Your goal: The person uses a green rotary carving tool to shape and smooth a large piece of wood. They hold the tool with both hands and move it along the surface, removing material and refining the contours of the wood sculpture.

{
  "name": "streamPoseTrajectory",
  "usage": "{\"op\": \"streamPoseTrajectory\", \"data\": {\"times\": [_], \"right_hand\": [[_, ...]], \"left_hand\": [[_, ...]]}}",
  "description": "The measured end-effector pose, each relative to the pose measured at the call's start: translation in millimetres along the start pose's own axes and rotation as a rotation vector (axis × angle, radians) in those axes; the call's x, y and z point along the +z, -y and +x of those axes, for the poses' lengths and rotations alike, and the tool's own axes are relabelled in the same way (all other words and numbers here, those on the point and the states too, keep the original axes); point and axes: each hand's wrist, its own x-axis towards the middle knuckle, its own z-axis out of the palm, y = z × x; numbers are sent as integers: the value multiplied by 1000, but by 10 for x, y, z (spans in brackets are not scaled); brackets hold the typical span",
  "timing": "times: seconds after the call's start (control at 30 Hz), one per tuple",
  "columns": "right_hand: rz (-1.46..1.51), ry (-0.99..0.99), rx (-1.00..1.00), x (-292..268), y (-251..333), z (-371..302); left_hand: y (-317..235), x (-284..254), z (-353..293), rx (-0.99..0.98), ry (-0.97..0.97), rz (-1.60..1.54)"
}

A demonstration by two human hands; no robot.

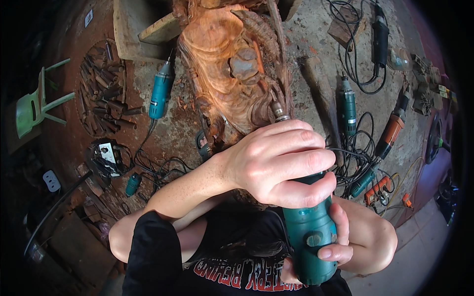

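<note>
The carved wood piece [212, 93] fills the upper middle of the frame, and the green rotary tool [308, 224] slants up to it from the lower right of centre. Its metal bit [275, 101] overlaps the rippled part of the carving; I cannot tell whether it touches, or whether the tool is running.

If the bit catches an edge in that grain, I judge it could kick sideways and gouge the ripples. My left hand [279, 163] sits just behind the chuck [280, 115], so a slide forward along the body could put my fingers against turning metal. The tangled cords [353, 160] at right could snag the tool if I swing it that way.

My left forearm comes in from the lower left, across my lap, knuckles up, fingers curled over the tool's front end. My right hand [339, 252] grips the rear of the body from beneath, fingertips showing on either side; its palm is hidden. Both hands are closed around the tool.
</note>
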Motion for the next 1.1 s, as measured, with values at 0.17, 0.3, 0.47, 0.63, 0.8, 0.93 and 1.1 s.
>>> {"op": "streamPoseTrajectory", "data": {"times": [0.17, 0.3, 0.47, 0.63, 0.8, 0.93, 1.1], "right_hand": [[-10, 6, -82, 8, -30, 14], [1, -13, -49, -12, -32, -13], [30, -52, -38, 15, -85, -42], [57, -92, -30, 29, -120, -52], [72, -115, -33, 54, -153, -65], [83, -134, -30, 57, -172, -72], [87, -144, -25, 67, -189, -72]], "left_hand": [[-24, 23, -16, 5, -15, 5], [-5, 16, -8, -10, -17, 6], [18, 17, 13, -14, -14, 12], [7, 40, 7, -8, -39, 4], [-17, 43, -9, 8, -50, 7], [-6, 33, -23, 37, -38, 16], [-28, 32, -42, 40, -32, 22]]}}
